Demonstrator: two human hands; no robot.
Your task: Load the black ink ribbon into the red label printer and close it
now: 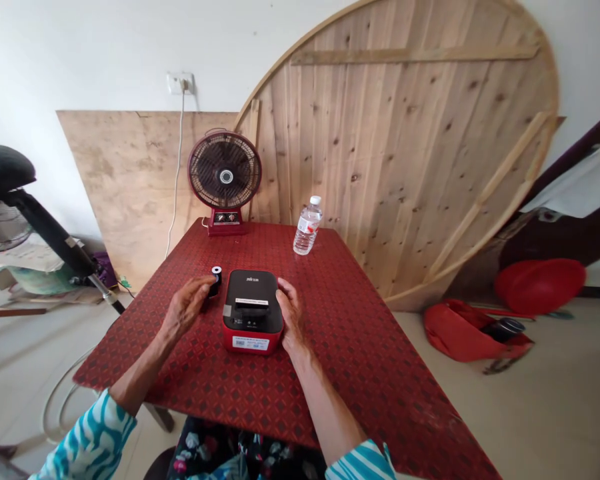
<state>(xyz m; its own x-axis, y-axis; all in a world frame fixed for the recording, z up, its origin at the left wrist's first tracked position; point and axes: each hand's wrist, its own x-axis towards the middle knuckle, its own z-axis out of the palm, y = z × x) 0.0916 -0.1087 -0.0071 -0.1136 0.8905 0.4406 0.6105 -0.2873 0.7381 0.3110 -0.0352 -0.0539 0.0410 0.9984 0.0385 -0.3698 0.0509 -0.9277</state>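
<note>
Left hand, fingers closed on small roll; right hand, fingers together against printer on red surface.

the white logo on top of the black-and-red label printer, the barcode sticker on its front and the red-and-white label on the water bottle show print, all too small to read.
</note>
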